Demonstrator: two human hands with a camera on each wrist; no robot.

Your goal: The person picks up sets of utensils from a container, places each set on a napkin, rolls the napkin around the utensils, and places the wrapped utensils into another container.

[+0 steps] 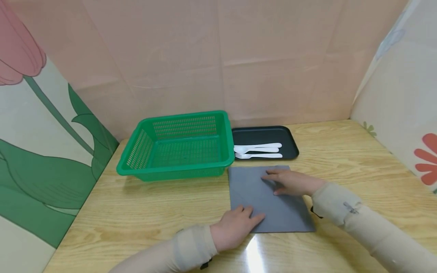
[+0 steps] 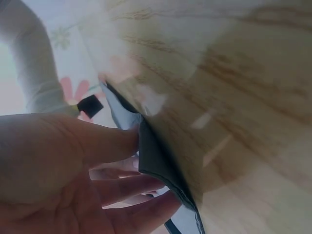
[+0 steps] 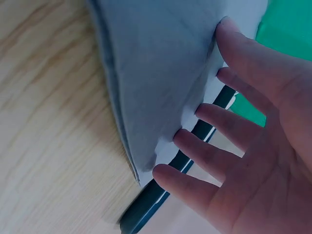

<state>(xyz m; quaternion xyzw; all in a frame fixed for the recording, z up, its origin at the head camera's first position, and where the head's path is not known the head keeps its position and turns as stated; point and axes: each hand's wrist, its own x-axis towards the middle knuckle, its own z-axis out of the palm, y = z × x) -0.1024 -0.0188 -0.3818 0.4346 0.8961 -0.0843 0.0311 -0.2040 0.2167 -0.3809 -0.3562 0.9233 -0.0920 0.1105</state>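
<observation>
A grey folded cloth (image 1: 252,193) lies flat on the wooden table in the head view. My left hand (image 1: 237,227) rests at its near left edge, fingers relaxed; in the left wrist view the fingers and thumb of that hand (image 2: 102,170) lie against the layered cloth edge (image 2: 156,151). Over the upper right part of the cloth, my right hand (image 1: 290,182) touches it with spread fingertips. The right wrist view shows the right hand (image 3: 243,131) with its fingertips on the cloth surface (image 3: 156,63).
A green basket (image 1: 181,170) stands at the back left of the cloth. Behind the cloth a black tray (image 1: 263,133) holds white plastic cutlery (image 1: 261,150), with a fork (image 1: 261,156) nearest. Patterned sheets hang at the back and sides.
</observation>
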